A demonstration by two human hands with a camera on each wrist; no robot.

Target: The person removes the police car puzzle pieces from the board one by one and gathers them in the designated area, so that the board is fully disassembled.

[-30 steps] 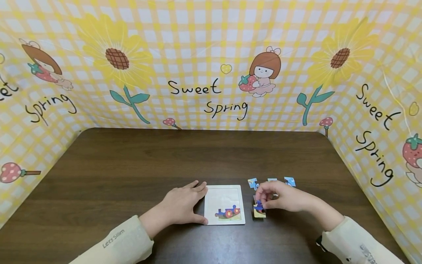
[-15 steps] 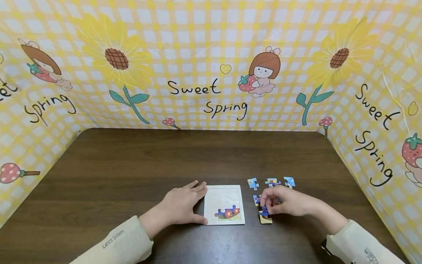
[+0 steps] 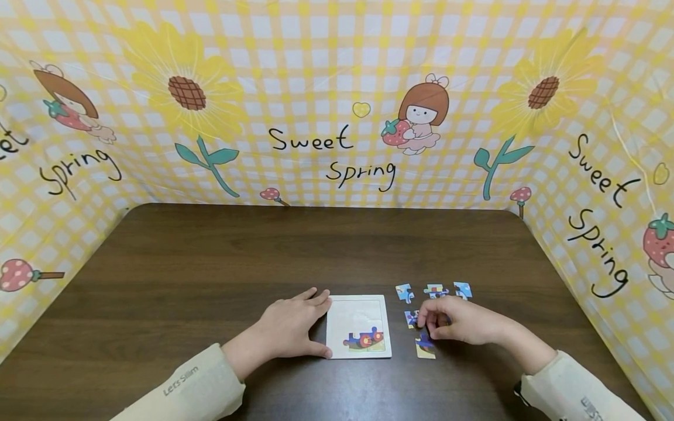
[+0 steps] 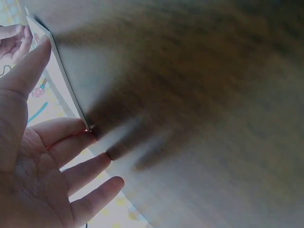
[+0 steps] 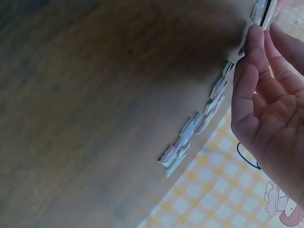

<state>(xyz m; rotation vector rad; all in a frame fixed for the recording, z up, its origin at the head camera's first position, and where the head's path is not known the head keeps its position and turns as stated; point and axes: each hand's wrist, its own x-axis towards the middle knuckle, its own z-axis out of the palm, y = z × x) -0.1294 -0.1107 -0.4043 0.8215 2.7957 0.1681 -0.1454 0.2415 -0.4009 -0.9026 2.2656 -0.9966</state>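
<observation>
My left hand (image 3: 289, 324) rests spread at the left edge of a white puzzle board (image 3: 358, 313); the thumb and fingers touch its rim in the left wrist view. Joined jigsaw pieces (image 3: 365, 340) with a red and blue picture fill the board's lower right part. Right of the board, a yellow and blue jigsaw piece (image 3: 425, 349) lies flat on the table. My right hand (image 3: 455, 318) is just above it, fingers loosely bent, thumb and index finger apart and nothing seen between them. Another piece (image 3: 411, 319) lies by the index fingertip, partly covered.
Behind the right hand lie a blue piece (image 3: 404, 293), a multicoloured piece (image 3: 436, 289) and a light blue corner piece (image 3: 463, 289). The brown wooden table (image 3: 237, 251) is bordered by a yellow checked cloth (image 3: 316, 76) at the back and sides.
The right hand has moved slightly right and toward me with the yellow and blue jigsaw piece, then let it go; the piece now lies flat. The left hand has stayed put.
</observation>
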